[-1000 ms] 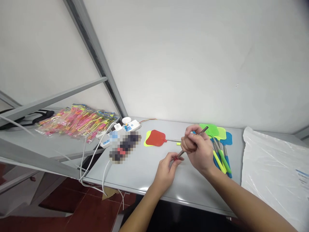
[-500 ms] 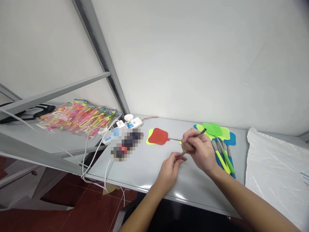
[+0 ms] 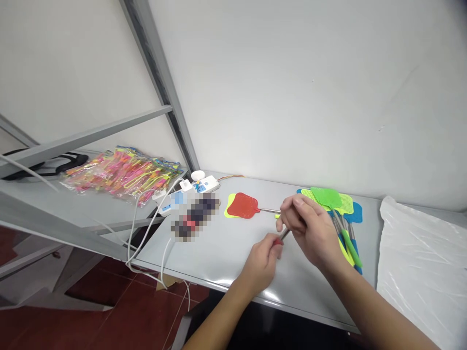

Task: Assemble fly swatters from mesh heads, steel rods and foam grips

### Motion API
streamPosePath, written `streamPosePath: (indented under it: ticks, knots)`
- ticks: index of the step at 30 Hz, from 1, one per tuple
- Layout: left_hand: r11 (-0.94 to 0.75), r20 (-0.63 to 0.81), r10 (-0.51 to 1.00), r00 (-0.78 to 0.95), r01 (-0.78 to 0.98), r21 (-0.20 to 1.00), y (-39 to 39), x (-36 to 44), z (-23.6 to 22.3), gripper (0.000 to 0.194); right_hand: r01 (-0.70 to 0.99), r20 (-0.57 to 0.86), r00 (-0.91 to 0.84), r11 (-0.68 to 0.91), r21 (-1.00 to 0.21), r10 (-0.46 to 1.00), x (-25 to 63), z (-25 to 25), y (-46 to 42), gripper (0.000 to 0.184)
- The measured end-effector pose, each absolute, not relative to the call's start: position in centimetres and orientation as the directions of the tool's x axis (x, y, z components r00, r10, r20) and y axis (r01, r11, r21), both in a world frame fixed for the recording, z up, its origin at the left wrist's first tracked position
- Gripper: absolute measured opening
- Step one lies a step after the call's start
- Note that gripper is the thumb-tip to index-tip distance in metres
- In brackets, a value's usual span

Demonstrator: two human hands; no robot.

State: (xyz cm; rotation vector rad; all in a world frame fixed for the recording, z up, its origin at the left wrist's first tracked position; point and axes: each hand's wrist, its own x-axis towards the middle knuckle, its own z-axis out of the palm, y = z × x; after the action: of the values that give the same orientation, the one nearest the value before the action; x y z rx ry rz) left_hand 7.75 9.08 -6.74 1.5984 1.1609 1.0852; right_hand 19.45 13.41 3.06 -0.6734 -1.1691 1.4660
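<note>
My left hand (image 3: 260, 262) is closed on the red end (image 3: 278, 241) of a thin metal rod (image 3: 285, 234). The rod slants up towards my right hand (image 3: 310, 228), whose curled fingers are closed around its upper part; its tip is hidden there. Beyond my hands a red fly swatter (image 3: 243, 205) lies on top of a yellow fly swatter (image 3: 229, 212). The red one's metal shaft passes out of sight behind my right hand. To the right of that hand lies a pile of fly swatters, a green one (image 3: 326, 198) uppermost, with blue and yellow ones beneath.
A white plastic bag (image 3: 416, 262) covers the table's right end. At left are a white power strip (image 3: 207, 184), looping cables and a blurred-out object (image 3: 195, 219). Packed colourful items (image 3: 124, 172) lie on the shelf behind a metal post (image 3: 160, 73).
My right hand has turned and closed over the rod, so the tip that stuck out above it no longer shows. The whole view has shifted slightly; the swatters lie as before.
</note>
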Motion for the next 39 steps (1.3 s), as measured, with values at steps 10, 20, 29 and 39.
streamPosePath:
  ticks: [10,20,29,39]
  knots:
    - [-0.278,0.245,0.954,0.172,0.206,0.938,7.7,4.8,-5.0,0.021,-0.554,0.134,-0.197,0.002,-0.832,0.971,14.3,3.7,12.8,0.046]
    - [0.175,-0.138,0.982,0.131,-0.334,0.926,6.8,-0.5,-6.7,0.026,-0.248,0.036,-0.525,-0.112,-0.962,0.851,10.4,0.3,16.5,0.039]
    - [0.268,-0.335,0.942,-0.028,-0.542,0.796,7.7,-2.0,-8.1,0.043,0.764,-0.092,-0.412,0.289,-0.577,0.907,11.9,-5.5,26.0,0.082]
    - [0.314,-0.346,0.938,0.022,-0.477,0.821,9.4,-1.0,-8.0,0.041,0.582,-0.086,-0.383,0.168,-0.795,0.920,11.4,-4.5,26.9,0.039]
